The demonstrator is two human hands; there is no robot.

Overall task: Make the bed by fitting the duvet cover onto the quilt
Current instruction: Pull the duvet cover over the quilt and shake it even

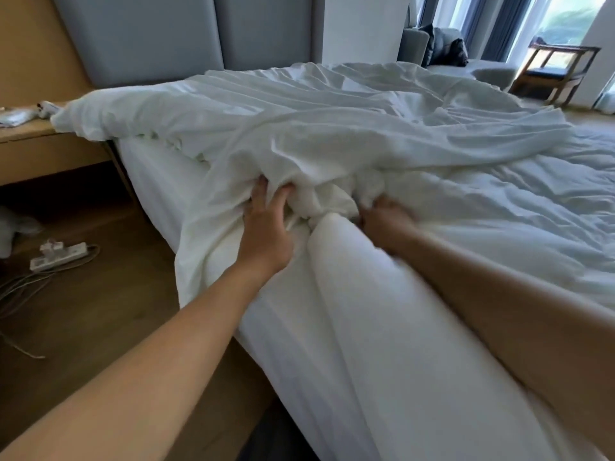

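Observation:
A white duvet cover (299, 121) lies crumpled across the head half of the bed, one corner hanging over the near side. The thicker white quilt (366, 294) runs from a bunched neck at the centre down the near edge and over the right of the bed. My left hand (266, 224) grips a fold of the cover beside that neck, fingertips buried in cloth. My right hand (386, 221) is blurred and pressed into the bunched fabric just right of it; its fingers are hidden in the folds.
A wooden bedside shelf (40, 141) stands at the left, against the grey padded headboard (186, 31). A white power strip (56, 254) and loose cables lie on the wooden floor. A wooden chair (559, 71) and a grey sofa (442, 48) stand by the window beyond.

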